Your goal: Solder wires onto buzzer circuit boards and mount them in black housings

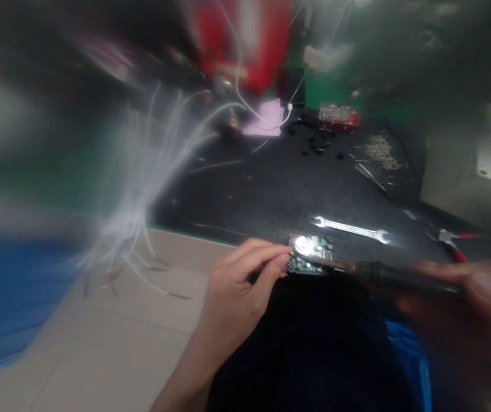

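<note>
My left hand is closed in a pinch at the left edge of a small circuit board in a black frame, which has a bright round disc on it. Whether a thin wire or other part is also between the fingertips is too small to tell. My right hand, blurred, is wrapped round the dark handle of a soldering iron. The iron points left, its tip over the board near my left fingertips. Just beyond the board lies a double open-ended wrench.
Red-handled pliers lie at the right. Farther back are small metal pins, a red box of metal parts, black pieces and a pink sheet. A bundle of white wires hangs over the table's left edge.
</note>
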{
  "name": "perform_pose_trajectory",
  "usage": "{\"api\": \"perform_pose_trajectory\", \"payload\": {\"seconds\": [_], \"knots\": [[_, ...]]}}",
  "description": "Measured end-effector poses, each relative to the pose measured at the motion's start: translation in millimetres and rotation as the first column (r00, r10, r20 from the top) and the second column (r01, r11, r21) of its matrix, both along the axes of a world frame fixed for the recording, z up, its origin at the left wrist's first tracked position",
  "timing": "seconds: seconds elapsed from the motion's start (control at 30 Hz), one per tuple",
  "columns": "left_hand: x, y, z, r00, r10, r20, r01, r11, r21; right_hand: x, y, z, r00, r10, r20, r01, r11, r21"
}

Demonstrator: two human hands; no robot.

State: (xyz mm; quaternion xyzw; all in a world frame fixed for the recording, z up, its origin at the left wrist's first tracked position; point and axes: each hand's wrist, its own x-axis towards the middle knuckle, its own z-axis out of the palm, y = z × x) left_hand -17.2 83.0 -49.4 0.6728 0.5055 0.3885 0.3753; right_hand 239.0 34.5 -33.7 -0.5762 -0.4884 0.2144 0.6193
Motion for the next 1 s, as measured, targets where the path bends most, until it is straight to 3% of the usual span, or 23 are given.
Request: {"api": "perform_pose_trajectory", "payload": {"seconds": [0.13,0.43,0.6,1.0], "knots": [[-0.7,-0.3,0.0,1.000,0.002,-0.009,-0.002,1.000,0.017,-0.2,0.1,0.0,0.981,-0.041,-0.192,0.036,0.999,-0.030],[-2.6,-0.9,1.9,0.998,-0.017,-0.059,0.020,0.999,0.049,-4.1,2.2,4.0,0.977,-0.111,-0.182,0.107,0.994,-0.028],[-2.2,-0.1,4.9,0.996,-0.019,-0.087,0.028,0.994,0.104,-2.7,1.5,3.7,0.985,-0.042,-0.167,0.042,0.999,-0.004],[-4.6,1.6,6.5,0.991,-0.035,-0.130,0.058,0.984,0.171,-4.9,-2.0,6.6,0.933,-0.162,-0.321,0.118,0.981,-0.151]]}}
